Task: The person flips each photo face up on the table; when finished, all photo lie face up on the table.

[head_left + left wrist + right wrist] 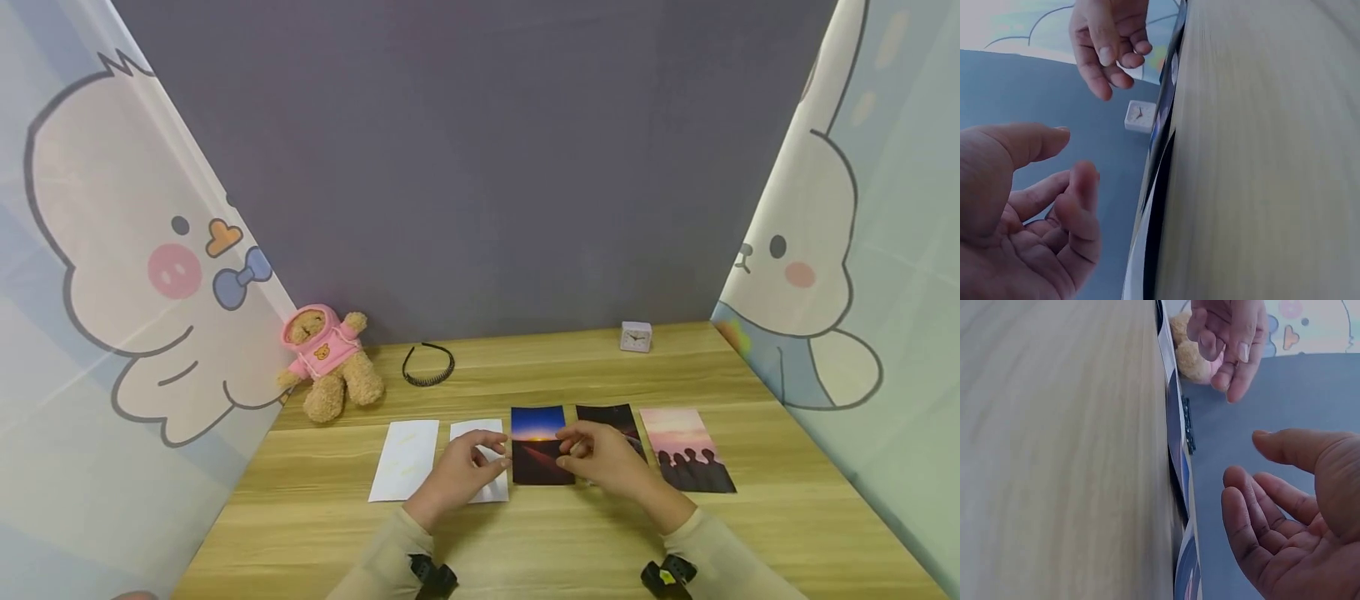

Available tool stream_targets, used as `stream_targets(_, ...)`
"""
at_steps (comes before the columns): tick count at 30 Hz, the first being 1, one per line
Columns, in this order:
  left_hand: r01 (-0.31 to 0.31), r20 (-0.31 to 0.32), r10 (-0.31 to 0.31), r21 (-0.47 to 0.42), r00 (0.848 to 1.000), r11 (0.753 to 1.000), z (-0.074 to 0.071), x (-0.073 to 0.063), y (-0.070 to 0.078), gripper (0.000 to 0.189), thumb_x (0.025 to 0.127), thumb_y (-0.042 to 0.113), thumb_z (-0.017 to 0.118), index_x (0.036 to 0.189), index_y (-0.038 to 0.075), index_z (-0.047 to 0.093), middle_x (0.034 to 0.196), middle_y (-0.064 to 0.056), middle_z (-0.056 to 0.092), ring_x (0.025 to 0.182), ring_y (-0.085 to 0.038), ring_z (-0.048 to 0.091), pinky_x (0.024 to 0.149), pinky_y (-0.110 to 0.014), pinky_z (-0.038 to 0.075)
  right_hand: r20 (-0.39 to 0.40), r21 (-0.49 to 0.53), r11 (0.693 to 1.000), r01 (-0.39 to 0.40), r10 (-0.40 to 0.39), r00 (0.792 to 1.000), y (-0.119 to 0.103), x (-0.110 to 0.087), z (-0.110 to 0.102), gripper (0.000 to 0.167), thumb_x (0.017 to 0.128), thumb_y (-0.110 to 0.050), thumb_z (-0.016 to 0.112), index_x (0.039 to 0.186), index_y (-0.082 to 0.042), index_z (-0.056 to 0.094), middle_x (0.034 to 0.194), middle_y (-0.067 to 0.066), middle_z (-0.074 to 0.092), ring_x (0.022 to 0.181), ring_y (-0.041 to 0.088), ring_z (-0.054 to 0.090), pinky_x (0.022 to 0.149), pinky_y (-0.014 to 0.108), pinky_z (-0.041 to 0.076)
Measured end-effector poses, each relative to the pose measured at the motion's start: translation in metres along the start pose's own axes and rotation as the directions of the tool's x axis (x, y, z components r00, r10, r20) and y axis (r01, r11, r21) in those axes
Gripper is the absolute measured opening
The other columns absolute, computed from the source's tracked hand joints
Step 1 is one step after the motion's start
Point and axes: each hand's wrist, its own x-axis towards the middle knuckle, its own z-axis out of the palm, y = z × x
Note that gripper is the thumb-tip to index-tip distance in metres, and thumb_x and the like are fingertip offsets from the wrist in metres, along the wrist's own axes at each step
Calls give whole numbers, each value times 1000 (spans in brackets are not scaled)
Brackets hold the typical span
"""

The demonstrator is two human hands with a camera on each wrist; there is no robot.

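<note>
A row of prints lies on the wooden table. From the left come a white sheet (406, 461), a second white sheet (491, 492) partly behind my left hand, a sunset photo (537, 450), a dark photo (615, 417) partly behind my right hand, and a pink-sky photo (687, 446) with dark silhouettes. My left hand (461, 473) hovers over the second white sheet, thumb and fingers apart and loosely bent. Near the right edge of the sunset photo is my right hand (609, 460), also loosely bent. Both wrist views show the hands raised above the table, holding nothing.
At the back left a teddy bear (330, 358) in a pink hoodie leans by the side wall. A black headband (428, 381) lies beside it. Toward the back right stands a small white clock (635, 337). A grey panel (480, 183) closes off the table's back.
</note>
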Motion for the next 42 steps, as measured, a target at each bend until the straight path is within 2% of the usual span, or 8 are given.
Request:
stream_targets(5, 13, -4, -13, 31, 1000, 999, -13, -4, -7, 37, 101, 22, 73, 135, 8, 68, 114, -2, 70, 77, -13, 64, 59, -26, 52, 43, -6, 1000, 14, -14, 999, -5, 4, 5, 47, 94, -21, 82, 133, 0, 65, 106, 5, 70, 86, 16, 66, 68, 30, 58)
stream_targets(14, -7, 26, 6, 63, 1000, 998, -41, -12, -16, 44, 101, 26, 74, 139, 6, 64, 124, -11, 69, 100, -19, 69, 77, -31, 57, 113, -15, 997, 79, -77, 991, -24, 17, 17, 45, 94, -15, 81, 133, 0, 64, 109, 11, 67, 90, 17, 67, 77, 26, 58)
stream_targets(23, -2, 61, -1, 51, 998, 999, -61, -20, -26, 45, 97, 22, 79, 136, 4, 64, 137, -11, 62, 119, -32, 62, 97, -49, 54, 183, -39, 989, 145, -136, 974, -30, 32, 42, 46, 92, -11, 82, 134, -1, 65, 117, 12, 66, 93, 17, 68, 78, 26, 58)
stream_targets(27, 3, 89, -9, 68, 996, 998, -64, -22, -31, 46, 95, 24, 81, 136, 8, 65, 138, -6, 59, 117, -29, 62, 90, -40, 56, 184, -72, 986, 148, -132, 974, -32, 36, 48, 46, 91, -11, 83, 132, -1, 66, 119, 12, 65, 96, 19, 68, 78, 27, 58)
stream_targets(32, -26, 149, 14, 80, 989, 996, -67, -22, -31, 46, 96, 23, 81, 136, 6, 65, 120, -15, 62, 91, -25, 64, 73, -30, 54, 218, -160, 972, 171, -134, 967, -35, 39, 52, 48, 87, -16, 88, 129, -4, 69, 118, 8, 66, 98, 22, 66, 80, 30, 56)
stream_targets(35, -39, 154, 26, 82, 988, 996, -68, -24, -31, 44, 95, 21, 81, 134, 5, 66, 118, -17, 62, 91, -27, 63, 70, -29, 54, 238, -188, 963, 192, -145, 960, -37, 40, 56, 48, 86, -18, 89, 127, -5, 70, 118, 7, 67, 99, 22, 66, 83, 32, 56)
stream_targets(37, -46, 152, 32, 96, 988, 994, -69, -25, -31, 44, 95, 21, 82, 132, 5, 67, 124, -14, 62, 100, -29, 62, 74, -32, 55, 240, -193, 962, 193, -144, 960, -38, 41, 58, 47, 86, -18, 89, 127, -5, 70, 118, 7, 67, 100, 21, 66, 84, 33, 56)
stream_targets(42, -62, 163, 38, 141, 986, 988, -68, -25, -33, 43, 92, 23, 84, 130, 8, 68, 132, 2, 63, 120, -30, 57, 99, -50, 50, 245, -185, 966, 179, -132, 960, -41, 44, 63, 49, 85, -17, 90, 128, -5, 70, 120, 8, 67, 103, 22, 66, 84, 34, 56)
